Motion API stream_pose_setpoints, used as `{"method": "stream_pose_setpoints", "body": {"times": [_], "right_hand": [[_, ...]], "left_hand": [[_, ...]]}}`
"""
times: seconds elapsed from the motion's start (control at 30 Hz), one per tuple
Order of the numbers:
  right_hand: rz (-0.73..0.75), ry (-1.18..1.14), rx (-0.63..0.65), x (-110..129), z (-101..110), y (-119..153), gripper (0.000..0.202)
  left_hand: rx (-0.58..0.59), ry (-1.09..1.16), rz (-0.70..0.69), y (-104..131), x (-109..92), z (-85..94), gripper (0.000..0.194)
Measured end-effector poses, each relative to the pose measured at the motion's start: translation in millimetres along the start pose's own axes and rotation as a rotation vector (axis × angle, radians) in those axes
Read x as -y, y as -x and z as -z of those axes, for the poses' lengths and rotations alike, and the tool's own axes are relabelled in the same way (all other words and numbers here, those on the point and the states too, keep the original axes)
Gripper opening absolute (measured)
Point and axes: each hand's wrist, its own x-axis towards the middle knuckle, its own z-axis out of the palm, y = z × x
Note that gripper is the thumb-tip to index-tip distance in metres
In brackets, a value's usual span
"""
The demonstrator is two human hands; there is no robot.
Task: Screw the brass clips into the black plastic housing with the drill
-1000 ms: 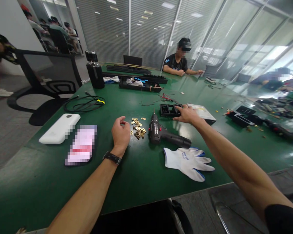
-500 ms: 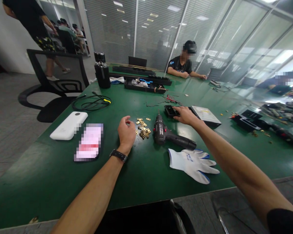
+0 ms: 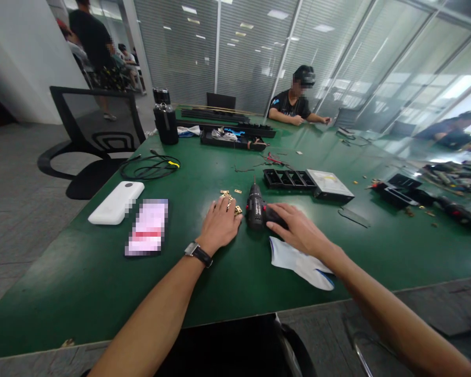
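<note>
My left hand (image 3: 221, 222) lies palm down over a pile of small brass plates (image 3: 238, 210), its fingers stretched out and covering part of the pile. A watch is on that wrist. To its right, a black cordless drill (image 3: 256, 209) lies on its side with the bit pointing away from me. My right hand (image 3: 298, 226) is closed over the drill's handle, thumb on the near side and fingers on the far side. Beneath the right wrist lies a white work glove (image 3: 298, 264), partly hidden by the forearm.
Behind the drill sit a black compartment tray (image 3: 289, 180) and a flat white-topped box (image 3: 332, 186). At left are a phone (image 3: 147, 228), a white power bank (image 3: 115, 203), a coiled cable (image 3: 149, 166) and a black bottle (image 3: 166, 123). Across the green table (image 3: 220, 293) sits a person (image 3: 292, 104).
My right hand has moved from the compartment tray back to the drill's handle. My left hand has moved right, flattening over the brass plates. A standing person in the background has walked right.
</note>
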Motion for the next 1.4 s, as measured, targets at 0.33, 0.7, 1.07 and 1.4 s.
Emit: {"method": "stream_pose_setpoints", "body": {"times": [0.33,0.7,1.07,1.4], "right_hand": [[-0.097,0.108,0.016,-1,-26,5,0.061],[-0.048,0.023,0.065,-27,5,-10,0.067],[-0.076,-0.029,-0.097,-16,36,87,0.059],[-0.195,-0.065,-0.192,-40,27,87,0.060]], "left_hand": [[0.039,-0.066,-0.035,-11,1,-0.5,0.074],[0.116,-0.146,-0.049,-47,1,-5.1,0.074],[-0.024,-0.281,-0.156,-52,-11,-0.4,0.047],[0.154,-0.012,-0.633,41,-119,-26.9,0.041]]}}
